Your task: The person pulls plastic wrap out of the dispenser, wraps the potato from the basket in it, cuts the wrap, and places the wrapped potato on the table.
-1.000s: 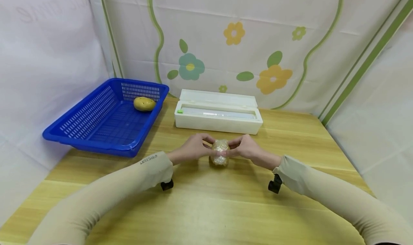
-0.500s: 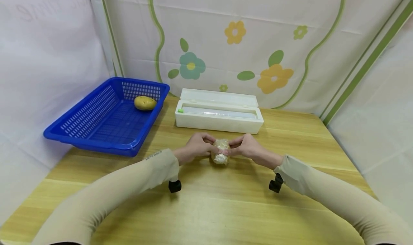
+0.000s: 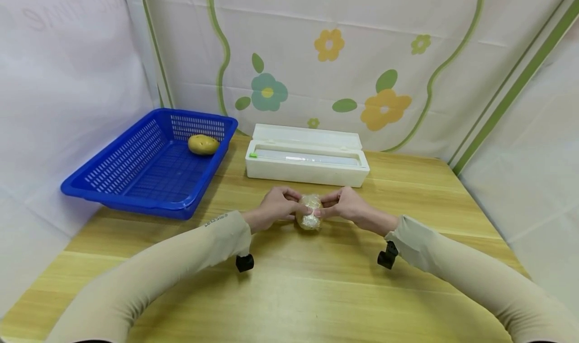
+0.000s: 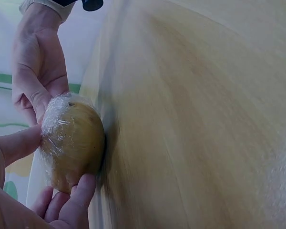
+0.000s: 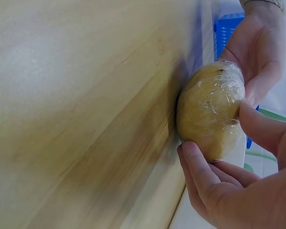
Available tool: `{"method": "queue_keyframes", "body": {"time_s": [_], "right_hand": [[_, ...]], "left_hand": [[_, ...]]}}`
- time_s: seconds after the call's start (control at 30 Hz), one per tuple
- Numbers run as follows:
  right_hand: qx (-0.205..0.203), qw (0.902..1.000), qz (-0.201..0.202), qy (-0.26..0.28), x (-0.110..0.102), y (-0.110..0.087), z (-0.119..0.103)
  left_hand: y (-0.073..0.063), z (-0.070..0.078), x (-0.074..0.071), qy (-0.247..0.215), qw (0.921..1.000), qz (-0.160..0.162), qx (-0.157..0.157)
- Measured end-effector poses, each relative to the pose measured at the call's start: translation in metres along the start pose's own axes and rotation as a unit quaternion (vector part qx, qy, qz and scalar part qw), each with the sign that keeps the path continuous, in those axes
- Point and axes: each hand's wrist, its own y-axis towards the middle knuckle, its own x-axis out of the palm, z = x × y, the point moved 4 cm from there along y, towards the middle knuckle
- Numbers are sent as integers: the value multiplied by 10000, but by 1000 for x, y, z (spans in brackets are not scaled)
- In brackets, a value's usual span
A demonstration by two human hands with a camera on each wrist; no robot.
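Altogether two hands point(image 3: 273, 206) point(image 3: 352, 206) gripping one wrapped potato point(image 3: 310, 221), one blue basket point(image 3: 131, 203)

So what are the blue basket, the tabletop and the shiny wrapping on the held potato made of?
Blue basket: probably moulded plastic, slightly glossy, with slotted walls.
Tabletop: wood or printed laminate, with grain under a soft sheen; can't tell which.
Wrapping: likely clear plastic film, crinkled and glinting, the potato visible beneath.

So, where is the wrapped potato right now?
In the head view, the wrapped potato is held between the left hand and right hand, in front of the white box, right of the blue basket.
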Motion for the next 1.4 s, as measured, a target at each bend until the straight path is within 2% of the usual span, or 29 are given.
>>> {"method": "queue_keyframes", "body": {"time_s": [0.17, 0.4, 0.53, 0.67, 0.8, 1.0, 1.1, 1.4], "right_hand": [[81, 9998, 31, 182, 0, -1, 2], [-5, 9979, 117, 636, 2, -4, 7], [-325, 9982, 124, 492, 4, -6, 5], [-632, 9976, 110, 274, 6, -6, 1], [-688, 9971, 201, 253, 8, -8, -1], [-977, 9947, 314, 83, 11, -14, -6], [-960, 9946, 382, -49, 11, -15, -7], [-709, 9971, 252, -146, 8, -11, -1]], "left_hand": [[-2, 0, -1, -40, 9998, 26, 167], [-2, 0, -3, 452, 9980, 134, 426], [-3, 3, -4, 499, 9979, 130, 390], [-3, 4, -4, 292, 9990, 118, 324], [-3, 2, -3, 55, 9995, 34, 320], [-5, 1, -3, 12, 9997, -20, 251], [-5, 1, -3, 6, 9997, -39, 234], [-6, 1, -4, 57, 9997, -102, 204]]}}
